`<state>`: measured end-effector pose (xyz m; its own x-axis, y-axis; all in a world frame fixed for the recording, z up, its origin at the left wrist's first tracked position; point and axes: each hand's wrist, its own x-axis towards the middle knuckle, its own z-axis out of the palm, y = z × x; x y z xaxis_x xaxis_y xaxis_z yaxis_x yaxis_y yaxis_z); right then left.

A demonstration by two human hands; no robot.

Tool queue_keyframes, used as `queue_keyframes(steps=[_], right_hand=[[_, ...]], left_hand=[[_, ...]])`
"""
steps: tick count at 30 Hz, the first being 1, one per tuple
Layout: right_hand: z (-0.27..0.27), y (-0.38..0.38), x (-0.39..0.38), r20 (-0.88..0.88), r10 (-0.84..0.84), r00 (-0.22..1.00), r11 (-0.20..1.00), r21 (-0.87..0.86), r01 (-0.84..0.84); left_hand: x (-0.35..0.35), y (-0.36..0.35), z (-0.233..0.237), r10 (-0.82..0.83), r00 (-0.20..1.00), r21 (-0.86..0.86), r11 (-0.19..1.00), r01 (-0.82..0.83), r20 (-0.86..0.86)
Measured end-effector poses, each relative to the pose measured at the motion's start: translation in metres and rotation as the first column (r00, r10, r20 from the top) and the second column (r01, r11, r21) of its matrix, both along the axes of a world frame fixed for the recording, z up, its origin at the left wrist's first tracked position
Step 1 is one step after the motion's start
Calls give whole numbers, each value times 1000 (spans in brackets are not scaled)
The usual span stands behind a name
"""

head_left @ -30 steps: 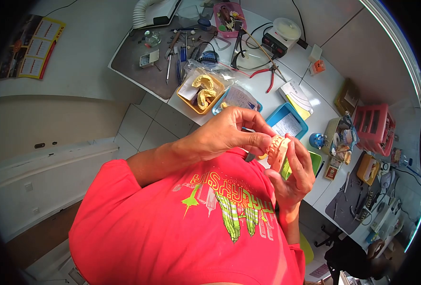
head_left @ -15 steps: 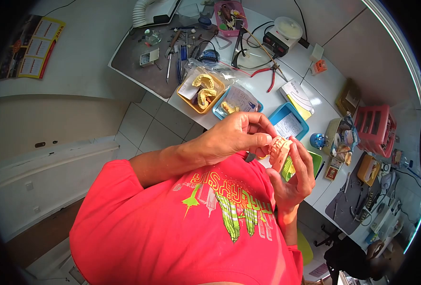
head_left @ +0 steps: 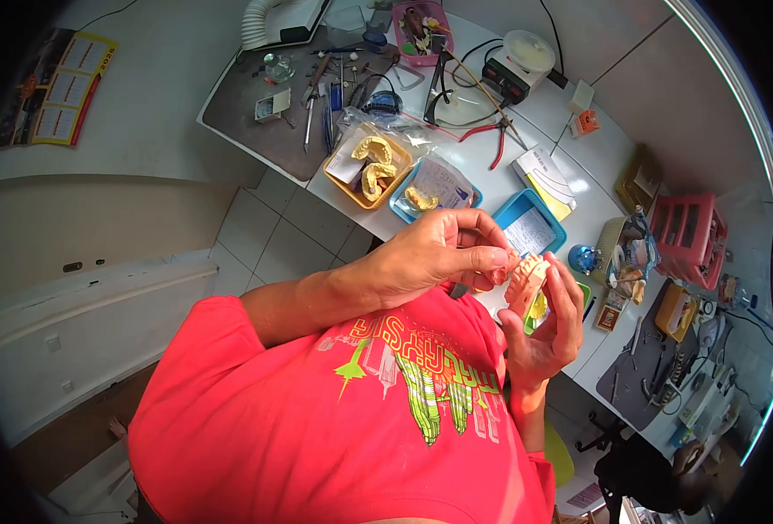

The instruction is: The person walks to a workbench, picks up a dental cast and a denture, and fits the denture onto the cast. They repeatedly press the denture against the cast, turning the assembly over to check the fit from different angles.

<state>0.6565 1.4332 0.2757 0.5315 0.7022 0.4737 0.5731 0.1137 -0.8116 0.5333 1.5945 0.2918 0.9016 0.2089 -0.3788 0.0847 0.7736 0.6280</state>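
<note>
My right hand (head_left: 545, 330) is closed around a pale pinkish dental cast (head_left: 526, 281) with a row of teeth along its upper edge. The thumb lies on the near side and the fingers behind. Just left of the cast, my left hand (head_left: 456, 251) pinches a small pink translucent piece (head_left: 502, 267) between thumb and fingers. Much of that piece is hidden by the fingertips, and its exact shape cannot be made out. Both hands are held in front of the red shirt, above the near table edge.
An orange basket (head_left: 357, 197) holds yellow dental casts. Beside it stand a blue basket (head_left: 401, 210) with a bagged cast and another blue tray (head_left: 559, 234) with a paper. A green tray (head_left: 585, 301) lies behind my right hand. Red-handled pliers (head_left: 497, 147) and hand tools lie farther back.
My right hand has shifted slightly right with the dental cast, opening a small gap from my left fingertips. The pink piece between the left fingers shows more now.
</note>
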Motion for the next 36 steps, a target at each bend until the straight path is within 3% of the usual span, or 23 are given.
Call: queue_keyframes(steps=[16,36], right_hand=[[8,2,0,216,33,976,999,-43,-24],[5,6,-3,193,-24,981,997,-65,37]], left_hand=[[-1,0,7,51,998,232,972,-40,-43],[-4,3,3,40,998,206,978,-29,-51]])
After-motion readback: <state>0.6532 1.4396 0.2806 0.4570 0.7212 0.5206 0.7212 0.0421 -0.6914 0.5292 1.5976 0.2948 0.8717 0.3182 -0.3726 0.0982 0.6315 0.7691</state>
